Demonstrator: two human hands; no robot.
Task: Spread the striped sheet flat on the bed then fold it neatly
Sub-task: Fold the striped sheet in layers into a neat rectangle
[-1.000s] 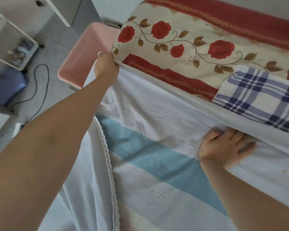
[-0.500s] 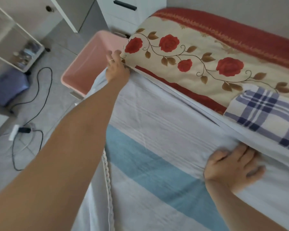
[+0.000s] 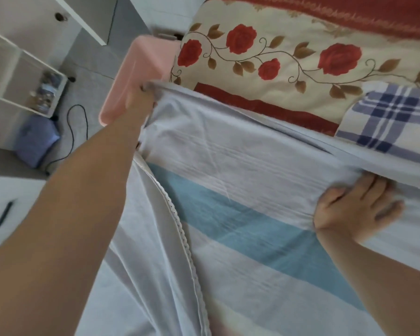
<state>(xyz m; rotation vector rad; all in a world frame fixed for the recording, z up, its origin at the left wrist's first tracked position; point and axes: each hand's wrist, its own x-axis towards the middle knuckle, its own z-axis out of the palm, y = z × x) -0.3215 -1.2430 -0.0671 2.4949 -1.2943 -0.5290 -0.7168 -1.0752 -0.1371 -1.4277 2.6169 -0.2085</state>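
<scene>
Grips the far left corner of the sheet (image 3: 228,151) in the left hand (image 3: 141,99), curled tight round the hem at the left edge of the rose-patterned bed (image 3: 289,76). Presses down on the same sheet with the right hand (image 3: 357,209), flat and spread, holding nothing, with cloth bunched in a ridge against the fingertips. Stretches a folded edge between the two hands, slanting across the view from upper left to lower right. Shows white cloth nearest that edge, then a broad blue stripe, then paler bands closer to the body. Drapes a second white layer with a lace trim (image 3: 180,229) down under the left arm. Lies on the bed, covering its near part, with the far edge just beside a checked cloth (image 3: 393,122) at the right. Reaches with the left hand over a pink basket (image 3: 134,69) standing right beside the bed. Farther left, on the floor: a black cable (image 3: 77,122), a blue bundle (image 3: 34,144) and a white shelf (image 3: 17,76) holding small blurred things.
</scene>
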